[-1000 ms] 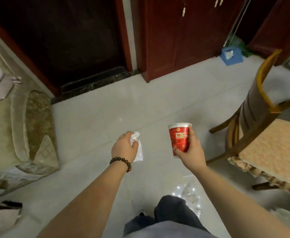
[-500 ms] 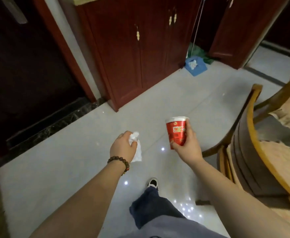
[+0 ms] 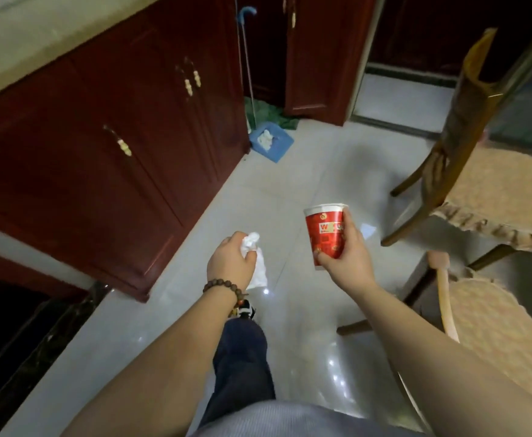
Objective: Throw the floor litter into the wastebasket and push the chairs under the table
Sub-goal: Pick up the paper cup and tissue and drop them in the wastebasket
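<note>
My left hand [image 3: 230,263] grips crumpled tissue [image 3: 256,259]. My right hand [image 3: 348,259], just beside it, clamps the red cup [image 3: 325,235], upright.

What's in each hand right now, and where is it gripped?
Left hand grips a crumpled white tissue by its upper bunch. Right hand holds the red paper cup upright around its side wall.

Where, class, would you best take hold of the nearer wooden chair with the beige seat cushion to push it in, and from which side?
Probably grip the curved top rail of the nearer wooden chair from behind its backrest. The rail faces the person and spans the chair's width, so a push there should drive it straight.
</note>
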